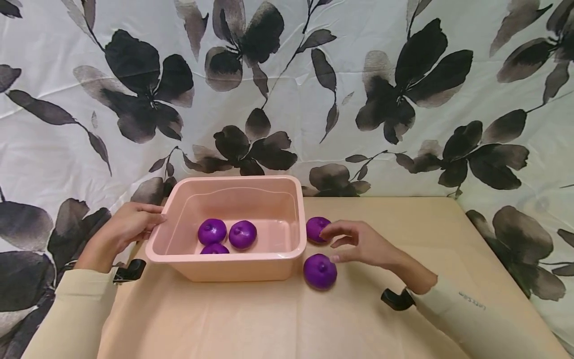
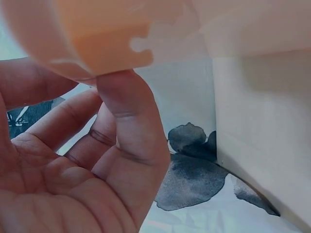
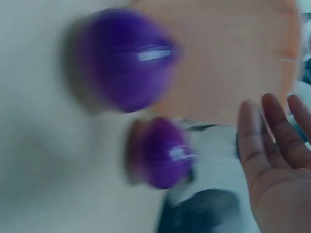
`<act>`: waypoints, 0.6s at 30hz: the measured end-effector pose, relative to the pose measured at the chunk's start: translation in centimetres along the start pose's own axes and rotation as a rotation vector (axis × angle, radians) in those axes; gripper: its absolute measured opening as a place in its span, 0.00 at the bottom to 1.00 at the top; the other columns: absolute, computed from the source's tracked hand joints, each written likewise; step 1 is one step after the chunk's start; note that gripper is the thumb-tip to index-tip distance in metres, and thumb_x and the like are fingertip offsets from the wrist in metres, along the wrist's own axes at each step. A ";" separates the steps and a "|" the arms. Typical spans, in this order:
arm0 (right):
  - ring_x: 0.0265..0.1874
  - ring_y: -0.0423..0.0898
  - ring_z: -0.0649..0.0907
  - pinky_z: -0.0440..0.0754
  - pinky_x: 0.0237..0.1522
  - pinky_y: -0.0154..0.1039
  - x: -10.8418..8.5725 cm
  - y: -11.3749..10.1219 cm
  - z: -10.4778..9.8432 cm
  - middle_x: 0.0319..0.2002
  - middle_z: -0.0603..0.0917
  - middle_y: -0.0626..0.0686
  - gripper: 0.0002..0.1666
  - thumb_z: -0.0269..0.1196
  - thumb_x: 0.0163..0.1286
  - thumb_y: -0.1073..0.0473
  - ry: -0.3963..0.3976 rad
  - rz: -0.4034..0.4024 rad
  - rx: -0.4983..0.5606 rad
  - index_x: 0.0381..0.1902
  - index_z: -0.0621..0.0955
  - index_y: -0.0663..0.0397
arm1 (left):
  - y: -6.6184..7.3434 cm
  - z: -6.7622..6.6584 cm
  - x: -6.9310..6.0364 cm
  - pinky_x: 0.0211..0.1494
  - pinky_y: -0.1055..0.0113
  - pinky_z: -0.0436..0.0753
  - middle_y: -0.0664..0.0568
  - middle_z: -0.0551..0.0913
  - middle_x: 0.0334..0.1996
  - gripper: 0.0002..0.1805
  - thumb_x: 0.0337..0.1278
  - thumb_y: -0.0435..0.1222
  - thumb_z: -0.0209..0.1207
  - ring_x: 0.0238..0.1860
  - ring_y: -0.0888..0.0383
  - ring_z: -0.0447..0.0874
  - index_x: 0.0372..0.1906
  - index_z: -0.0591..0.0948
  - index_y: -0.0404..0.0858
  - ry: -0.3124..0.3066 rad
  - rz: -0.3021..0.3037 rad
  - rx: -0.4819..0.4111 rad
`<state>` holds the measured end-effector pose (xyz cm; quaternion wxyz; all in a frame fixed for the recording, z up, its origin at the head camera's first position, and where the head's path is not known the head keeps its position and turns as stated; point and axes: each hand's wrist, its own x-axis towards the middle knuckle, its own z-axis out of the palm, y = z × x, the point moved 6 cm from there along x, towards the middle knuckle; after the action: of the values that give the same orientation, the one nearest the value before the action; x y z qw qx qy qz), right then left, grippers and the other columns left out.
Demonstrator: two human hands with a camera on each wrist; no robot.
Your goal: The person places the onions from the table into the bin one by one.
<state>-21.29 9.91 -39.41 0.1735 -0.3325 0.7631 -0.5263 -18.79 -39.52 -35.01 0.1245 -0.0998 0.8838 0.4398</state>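
Two purple balls (image 1: 320, 271) lie beside the tub (image 1: 233, 269) — round, glossy, knobbed.

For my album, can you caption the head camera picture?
Left hand gripping a pink tub with three round purple things inside, right hand beside two more.

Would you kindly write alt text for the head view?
A person's left hand grips a pink, rectangular plastic tub holding three glossy, round purple objects; the right hand is near two more purple objects on the flat beige table.
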 end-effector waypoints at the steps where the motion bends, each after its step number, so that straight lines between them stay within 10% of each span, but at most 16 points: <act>1: 0.59 0.52 0.84 0.85 0.60 0.50 -0.5 1.0 0.4 0.61 0.82 0.68 0.35 0.77 0.59 0.62 -0.002 0.014 -0.027 0.64 0.79 0.64 | 0.1 0.0 0.1 0.30 0.69 0.80 0.60 0.78 0.26 0.30 0.74 0.37 0.55 0.26 0.63 0.75 0.70 0.70 0.21 0.000 0.000 -0.006; 10: 0.65 0.67 0.79 0.77 0.66 0.65 -1.3 6.2 3.0 0.65 0.80 0.66 0.45 0.81 0.52 0.57 -0.005 0.056 -0.099 0.66 0.77 0.65 | 0.5 0.2 0.1 0.31 0.68 0.81 0.61 0.78 0.25 0.30 0.73 0.38 0.55 0.27 0.64 0.76 0.70 0.71 0.21 0.028 -0.007 0.015; 18: 0.63 0.58 0.81 0.82 0.64 0.48 -1.3 7.7 4.4 0.63 0.82 0.55 0.50 0.85 0.47 0.54 -0.029 0.074 -0.215 0.68 0.77 0.55 | 0.4 0.3 0.0 0.33 0.66 0.81 0.57 0.78 0.28 0.29 0.74 0.38 0.54 0.29 0.62 0.75 0.70 0.71 0.22 0.034 -0.022 0.035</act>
<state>-20.18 9.55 -48.32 0.1673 -0.3283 0.8245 -0.4295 -18.90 -39.02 -34.90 0.1161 -0.1147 0.8921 0.4213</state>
